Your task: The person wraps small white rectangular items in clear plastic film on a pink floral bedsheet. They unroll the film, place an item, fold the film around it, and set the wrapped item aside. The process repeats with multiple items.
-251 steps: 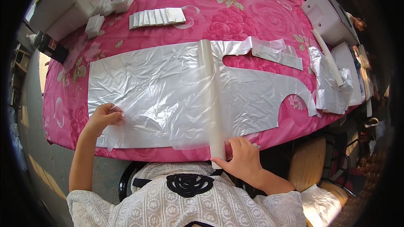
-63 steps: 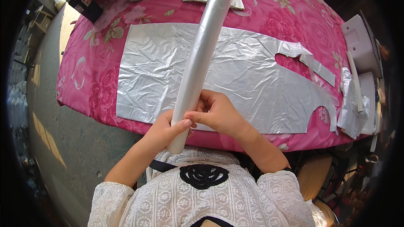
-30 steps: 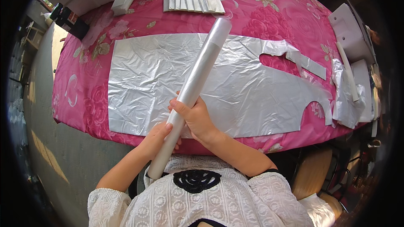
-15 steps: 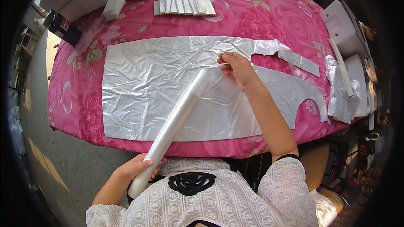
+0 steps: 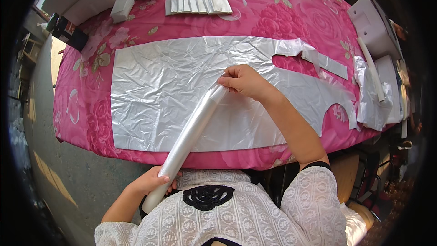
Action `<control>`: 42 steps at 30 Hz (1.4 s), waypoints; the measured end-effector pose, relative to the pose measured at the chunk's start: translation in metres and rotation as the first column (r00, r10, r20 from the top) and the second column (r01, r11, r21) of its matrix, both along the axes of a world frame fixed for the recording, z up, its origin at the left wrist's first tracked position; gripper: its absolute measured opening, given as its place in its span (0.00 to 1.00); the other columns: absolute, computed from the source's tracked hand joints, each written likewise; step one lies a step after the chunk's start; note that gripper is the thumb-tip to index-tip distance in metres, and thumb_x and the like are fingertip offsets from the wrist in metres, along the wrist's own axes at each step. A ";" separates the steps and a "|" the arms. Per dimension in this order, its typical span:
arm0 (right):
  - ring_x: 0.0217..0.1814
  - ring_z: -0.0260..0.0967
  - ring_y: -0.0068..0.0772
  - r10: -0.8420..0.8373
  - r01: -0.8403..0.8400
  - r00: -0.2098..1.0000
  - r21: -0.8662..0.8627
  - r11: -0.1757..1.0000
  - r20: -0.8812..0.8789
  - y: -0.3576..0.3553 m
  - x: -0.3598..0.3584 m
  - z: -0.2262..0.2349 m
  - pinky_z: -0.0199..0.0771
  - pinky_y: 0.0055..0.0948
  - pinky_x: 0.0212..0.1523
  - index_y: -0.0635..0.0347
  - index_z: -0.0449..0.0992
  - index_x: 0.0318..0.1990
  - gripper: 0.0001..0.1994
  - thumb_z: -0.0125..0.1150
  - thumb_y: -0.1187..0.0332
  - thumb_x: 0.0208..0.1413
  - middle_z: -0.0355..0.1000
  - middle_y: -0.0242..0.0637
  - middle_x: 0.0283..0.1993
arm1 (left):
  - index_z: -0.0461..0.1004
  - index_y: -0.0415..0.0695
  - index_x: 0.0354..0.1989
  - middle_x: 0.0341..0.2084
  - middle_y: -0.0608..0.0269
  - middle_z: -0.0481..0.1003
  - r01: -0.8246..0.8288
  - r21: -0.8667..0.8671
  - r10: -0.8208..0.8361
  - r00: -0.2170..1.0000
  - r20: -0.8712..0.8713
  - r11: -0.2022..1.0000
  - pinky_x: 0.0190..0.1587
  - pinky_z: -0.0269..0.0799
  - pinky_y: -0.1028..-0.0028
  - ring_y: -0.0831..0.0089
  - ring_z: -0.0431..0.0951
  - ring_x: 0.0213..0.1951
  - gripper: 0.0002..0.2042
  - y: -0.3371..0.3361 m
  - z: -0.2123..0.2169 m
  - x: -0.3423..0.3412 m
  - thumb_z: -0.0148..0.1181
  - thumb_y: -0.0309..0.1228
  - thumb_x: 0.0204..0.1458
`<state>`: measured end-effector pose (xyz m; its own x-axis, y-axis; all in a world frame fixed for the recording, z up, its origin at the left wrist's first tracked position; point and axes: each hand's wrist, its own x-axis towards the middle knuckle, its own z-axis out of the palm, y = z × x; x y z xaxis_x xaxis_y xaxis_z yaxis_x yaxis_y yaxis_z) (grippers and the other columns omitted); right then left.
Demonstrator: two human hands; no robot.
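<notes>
A long roll of whitish plastic film (image 5: 192, 127) slants from my lap out over the table. My left hand (image 5: 157, 181) is wrapped round its near part, close to my body. At the far end, my right hand (image 5: 246, 82) pinches the edge of the film between thumb and fingers. Beneath the roll, a thin white plastic apron (image 5: 145, 86) lies spread flat and wrinkled. Its curved cut-outs and narrow strips are on the right side.
A row of folded white plastic packets (image 5: 198, 5) lies at the back, with more packet stacks (image 5: 122, 9) to its left. A dark bottle (image 5: 67, 32) stands at the left edge. Foam boxes (image 5: 371, 27) and crumpled film (image 5: 371, 95) sit at the right. A pink flowered cloth (image 5: 200, 159) covers the table.
My right hand has come down and left onto the far end of the roll and now pinches the film there. My left hand keeps its hold on the near part.
</notes>
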<state>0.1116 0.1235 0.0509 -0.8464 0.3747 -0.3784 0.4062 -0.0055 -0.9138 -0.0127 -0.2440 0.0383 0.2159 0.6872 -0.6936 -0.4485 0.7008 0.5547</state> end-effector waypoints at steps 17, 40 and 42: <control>0.25 0.59 0.13 -0.357 0.373 0.926 0.436 0.819 -0.121 0.109 0.053 -0.007 0.60 0.17 0.26 0.64 0.74 0.33 0.08 0.57 0.68 0.55 0.67 0.24 0.24 | 0.71 0.41 0.47 0.35 0.52 0.76 0.728 -0.093 -0.595 0.473 -0.650 0.680 0.41 0.69 0.68 0.59 0.76 0.38 0.27 0.056 0.064 -0.044 0.65 0.46 0.42; 0.44 0.66 0.35 -0.276 0.321 0.946 0.597 0.735 -0.168 0.037 0.000 0.021 0.69 0.30 0.44 0.63 0.71 0.47 0.17 0.59 0.63 0.52 0.64 0.45 0.49 | 0.55 0.30 0.59 0.61 0.44 0.54 0.955 0.020 0.250 -0.057 -0.967 0.295 0.64 0.45 0.58 0.53 0.53 0.63 0.43 0.129 -0.007 0.048 0.43 0.61 0.48; 0.46 0.66 0.38 -0.042 0.105 0.991 0.548 0.830 -0.126 -0.012 0.021 0.039 0.68 0.32 0.45 0.61 0.70 0.49 0.19 0.60 0.65 0.50 0.66 0.45 0.48 | 0.55 0.31 0.59 0.61 0.44 0.54 0.944 0.011 0.252 -0.077 -0.965 0.331 0.64 0.45 0.58 0.53 0.53 0.63 0.43 0.128 -0.010 0.055 0.43 0.61 0.48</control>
<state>0.1328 0.1114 0.0898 -0.8306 0.5568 -0.0006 0.3271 0.4872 -0.8097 0.0426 -0.1156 0.0286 0.4085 0.9126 -0.0180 0.8745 -0.3857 0.2942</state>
